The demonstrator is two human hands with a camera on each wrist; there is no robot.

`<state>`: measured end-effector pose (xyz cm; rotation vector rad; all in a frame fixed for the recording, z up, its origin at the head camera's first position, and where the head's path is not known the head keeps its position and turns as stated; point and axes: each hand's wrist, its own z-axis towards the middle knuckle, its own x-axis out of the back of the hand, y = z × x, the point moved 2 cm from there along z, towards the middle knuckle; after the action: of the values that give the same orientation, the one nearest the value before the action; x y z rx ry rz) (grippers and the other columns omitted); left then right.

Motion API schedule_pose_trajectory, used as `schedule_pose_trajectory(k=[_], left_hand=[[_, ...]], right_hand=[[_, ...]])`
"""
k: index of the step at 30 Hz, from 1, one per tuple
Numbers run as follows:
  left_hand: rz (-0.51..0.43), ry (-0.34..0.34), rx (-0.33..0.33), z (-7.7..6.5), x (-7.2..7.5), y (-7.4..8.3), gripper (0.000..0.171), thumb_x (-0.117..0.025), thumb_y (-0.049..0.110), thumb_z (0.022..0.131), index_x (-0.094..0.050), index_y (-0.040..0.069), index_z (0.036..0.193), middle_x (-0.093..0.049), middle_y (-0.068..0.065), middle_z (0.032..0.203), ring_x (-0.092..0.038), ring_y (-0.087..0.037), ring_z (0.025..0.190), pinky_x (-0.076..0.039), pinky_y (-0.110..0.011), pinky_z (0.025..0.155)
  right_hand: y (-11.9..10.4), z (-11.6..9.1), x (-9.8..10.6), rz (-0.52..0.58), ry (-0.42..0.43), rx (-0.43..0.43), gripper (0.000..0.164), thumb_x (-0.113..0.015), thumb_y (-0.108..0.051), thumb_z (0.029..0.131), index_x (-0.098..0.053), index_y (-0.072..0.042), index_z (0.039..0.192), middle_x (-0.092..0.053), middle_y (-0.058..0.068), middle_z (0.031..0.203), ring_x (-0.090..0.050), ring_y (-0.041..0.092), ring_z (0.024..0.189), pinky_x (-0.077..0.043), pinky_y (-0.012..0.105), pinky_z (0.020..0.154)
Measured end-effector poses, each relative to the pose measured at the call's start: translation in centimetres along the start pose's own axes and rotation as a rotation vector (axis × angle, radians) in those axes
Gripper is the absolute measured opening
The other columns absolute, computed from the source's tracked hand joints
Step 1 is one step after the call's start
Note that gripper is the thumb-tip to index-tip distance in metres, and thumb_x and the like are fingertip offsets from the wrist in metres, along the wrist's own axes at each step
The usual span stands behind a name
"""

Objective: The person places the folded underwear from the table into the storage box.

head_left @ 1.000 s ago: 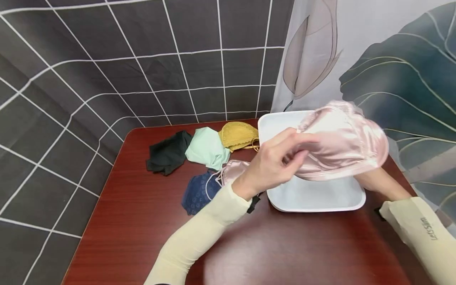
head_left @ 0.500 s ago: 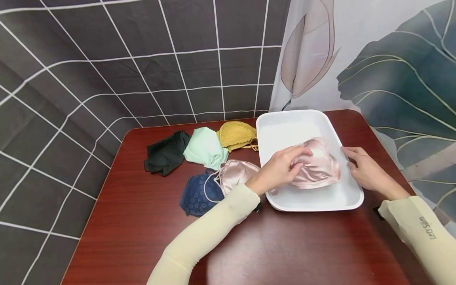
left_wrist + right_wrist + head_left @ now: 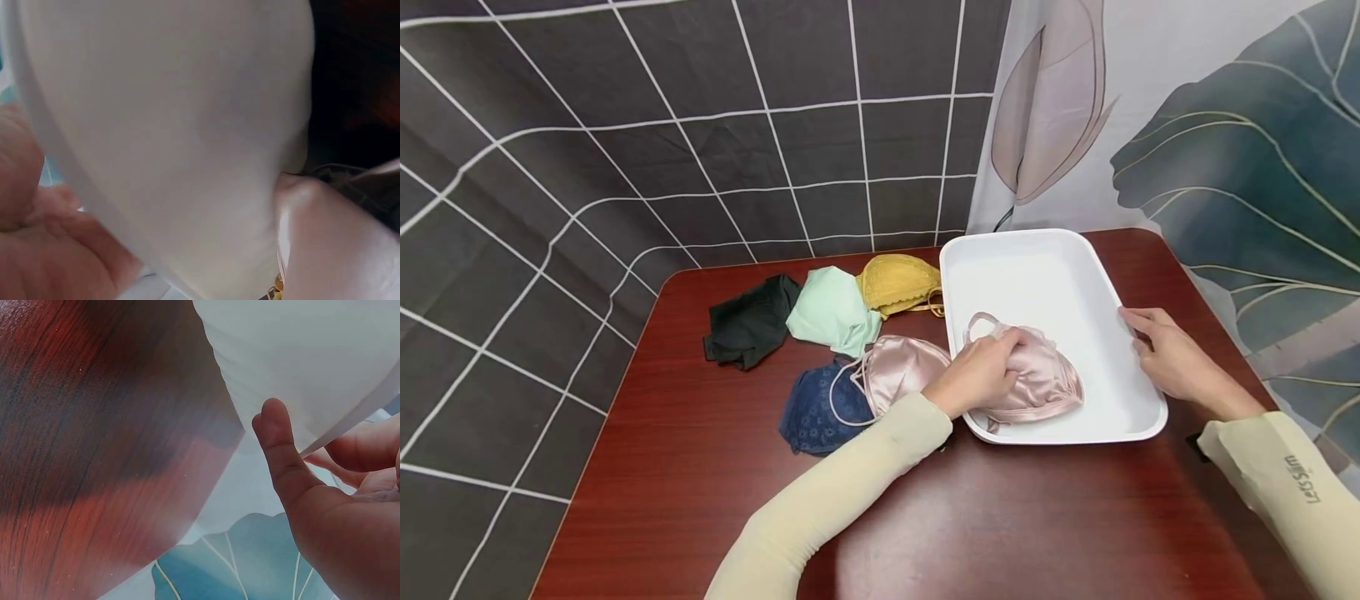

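Observation:
In the head view, a pink satin bra (image 3: pixel 1045 383) lies in the near left part of a white plastic tray (image 3: pixel 1037 267). My left hand (image 3: pixel 973 375) reaches over the tray's left rim and holds the bra, whose strap loops up behind the fingers. On the opposite side, my right hand (image 3: pixel 1172 354) grips the tray's right rim; the right wrist view shows its thumb (image 3: pixel 281 450) on the outer wall and the fingers over the edge. Much of the left wrist view is filled by a pale surface, with part of my left hand (image 3: pixel 56 256) at the left.
Left of the tray lie a second pink satin bra (image 3: pixel 902 367), a navy patterned bra (image 3: pixel 820 412), a mustard bra (image 3: pixel 897 283), a mint-green piece (image 3: pixel 835 308) and a black piece (image 3: pixel 752 323). All rest on a reddish wooden table (image 3: pixel 700 483) before a grid-patterned curtain (image 3: pixel 812 142).
The pink bra has come down from above the tray into its near left part, held by my left hand. My right hand has let go of the bra and taken the tray's right rim.

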<state>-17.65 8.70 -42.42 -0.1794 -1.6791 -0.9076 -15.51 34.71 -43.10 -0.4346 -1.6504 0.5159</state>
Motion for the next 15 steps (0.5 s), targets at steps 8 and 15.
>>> schedule_pose_trajectory(k=[8, 15], left_hand=[[0.138, -0.069, 0.012, 0.1, -1.1, 0.6, 0.036, -0.063, 0.026, 0.089, -0.057, 0.022, 0.124, -0.060, 0.004, 0.091, -0.055, -0.011, 0.074, -0.046, -0.027, 0.070], [0.228, -0.178, -0.049, 0.1, -1.6, 1.1, 0.045, -0.060, 0.033, 0.090, -0.052, 0.032, 0.135, -0.066, 0.002, 0.098, -0.054, -0.014, 0.077, -0.046, -0.029, 0.066]], right_hand=[[0.0, 0.0, 0.1, 0.003, -0.011, -0.014, 0.054, -0.040, 0.007, 0.093, -0.020, 0.013, 0.142, -0.021, 0.038, 0.135, -0.033, 0.055, 0.115, -0.034, 0.065, 0.087], [-0.2, -0.1, 0.1, -0.001, 0.007, 0.002, 0.054, -0.039, 0.008, 0.091, -0.022, 0.013, 0.142, -0.022, 0.037, 0.135, -0.033, 0.054, 0.116, -0.034, 0.065, 0.088]])
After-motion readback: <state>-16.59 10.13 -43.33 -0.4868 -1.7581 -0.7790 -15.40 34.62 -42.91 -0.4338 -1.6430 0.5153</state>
